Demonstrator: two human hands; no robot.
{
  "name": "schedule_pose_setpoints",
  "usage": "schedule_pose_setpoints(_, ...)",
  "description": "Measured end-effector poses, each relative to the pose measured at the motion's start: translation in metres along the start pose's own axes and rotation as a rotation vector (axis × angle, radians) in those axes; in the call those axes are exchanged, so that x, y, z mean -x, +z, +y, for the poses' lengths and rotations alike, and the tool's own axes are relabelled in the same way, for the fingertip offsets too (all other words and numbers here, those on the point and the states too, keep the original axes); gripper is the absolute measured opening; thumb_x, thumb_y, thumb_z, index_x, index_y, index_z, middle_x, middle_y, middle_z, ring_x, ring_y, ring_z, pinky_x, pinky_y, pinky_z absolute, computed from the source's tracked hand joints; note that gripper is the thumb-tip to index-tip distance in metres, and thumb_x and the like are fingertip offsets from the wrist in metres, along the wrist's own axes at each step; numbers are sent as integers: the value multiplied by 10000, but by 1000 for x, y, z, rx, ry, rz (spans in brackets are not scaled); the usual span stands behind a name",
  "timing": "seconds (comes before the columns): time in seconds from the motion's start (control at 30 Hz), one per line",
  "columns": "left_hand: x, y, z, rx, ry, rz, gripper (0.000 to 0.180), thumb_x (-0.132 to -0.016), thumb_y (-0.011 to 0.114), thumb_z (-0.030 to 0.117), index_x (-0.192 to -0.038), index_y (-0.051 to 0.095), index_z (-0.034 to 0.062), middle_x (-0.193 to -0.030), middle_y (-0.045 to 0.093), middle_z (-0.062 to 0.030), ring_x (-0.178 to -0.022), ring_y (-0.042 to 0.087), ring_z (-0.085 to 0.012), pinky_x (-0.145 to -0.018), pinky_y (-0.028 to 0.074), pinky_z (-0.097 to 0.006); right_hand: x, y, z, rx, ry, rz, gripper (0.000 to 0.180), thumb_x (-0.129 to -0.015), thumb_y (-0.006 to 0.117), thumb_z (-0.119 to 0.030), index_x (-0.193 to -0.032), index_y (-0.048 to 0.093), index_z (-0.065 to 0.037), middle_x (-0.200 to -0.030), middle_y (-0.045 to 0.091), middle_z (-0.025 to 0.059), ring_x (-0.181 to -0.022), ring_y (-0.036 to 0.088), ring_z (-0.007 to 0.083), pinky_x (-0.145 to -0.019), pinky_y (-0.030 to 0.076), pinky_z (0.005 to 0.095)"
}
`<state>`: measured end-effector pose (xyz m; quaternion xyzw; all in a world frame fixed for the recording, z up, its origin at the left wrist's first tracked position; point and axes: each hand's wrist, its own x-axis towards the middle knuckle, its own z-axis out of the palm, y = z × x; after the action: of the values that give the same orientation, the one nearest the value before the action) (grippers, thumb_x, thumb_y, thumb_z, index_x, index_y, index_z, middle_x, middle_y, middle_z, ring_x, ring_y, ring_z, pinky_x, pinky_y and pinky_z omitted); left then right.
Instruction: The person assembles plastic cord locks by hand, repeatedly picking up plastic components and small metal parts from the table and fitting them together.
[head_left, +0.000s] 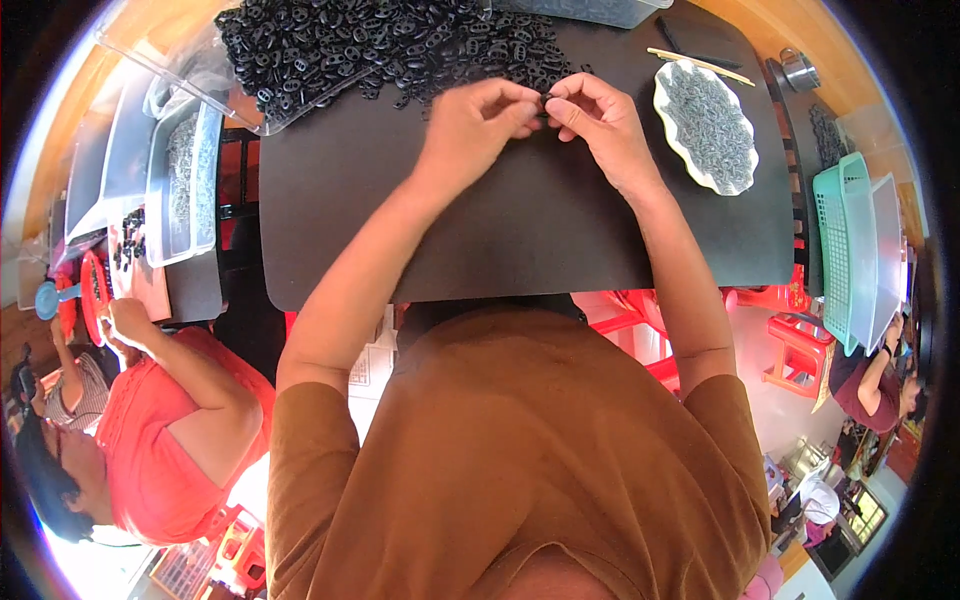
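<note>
Both my hands meet over a black table mat (pixel 520 230), just below a large heap of small black plastic buckle pieces (pixel 380 45). My left hand (pixel 475 115) and my right hand (pixel 600 120) pinch one small black piece (pixel 546 98) between their fingertips. The piece is mostly hidden by my fingers. To the right of my right hand lies a scalloped white plate (pixel 708 125) filled with small grey metal parts.
A clear plastic sheet or tray (pixel 170 75) lies under the heap at upper left. Thin sticks (pixel 700 62) lie above the plate. A green basket (pixel 845 250) stands at right. A person in a red top (pixel 160 430) works at a neighbouring table at left, near clear bins (pixel 180 185).
</note>
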<state>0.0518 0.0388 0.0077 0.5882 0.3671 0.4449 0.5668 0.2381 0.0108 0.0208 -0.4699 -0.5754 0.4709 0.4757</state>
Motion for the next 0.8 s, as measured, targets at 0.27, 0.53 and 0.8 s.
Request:
schedule_pose_setpoints(0.27, -80, -11, 6, -1110, 612, -42, 181, -785, 706, 134, -950, 699, 61, -930, 677, -103, -837, 657, -289, -740, 518, -411, -3, -5, 5, 219, -5, -51, 62, -896, 636, -59, -907, 584, -26, -884, 639, 16, -818, 660, 107, -712, 521, 236)
schedule_pose_setpoints(0.53, -84, -15, 23, -963, 419, -195, 163, -801, 695, 92, -959, 684, 49, -899, 685, -123, -815, 671, -258, -742, 531, -329, -3, -11, -1, 167, -8, -37, 65, -867, 662, -52, -889, 609, -22, -827, 668, 22, -755, 671, 105, -658, 522, 232)
schedule_pose_setpoints(0.8, -2, -17, 6, 161, -75, -91, 274, -892, 664, 79, -1156, 647, 11, -894, 673, -29, -827, 626, -93, -767, 507, -230, 2, 8, -2, -21, -7, -113, 74, -886, 664, -56, -941, 635, -16, -839, 663, 13, -777, 663, 96, -681, 525, 227)
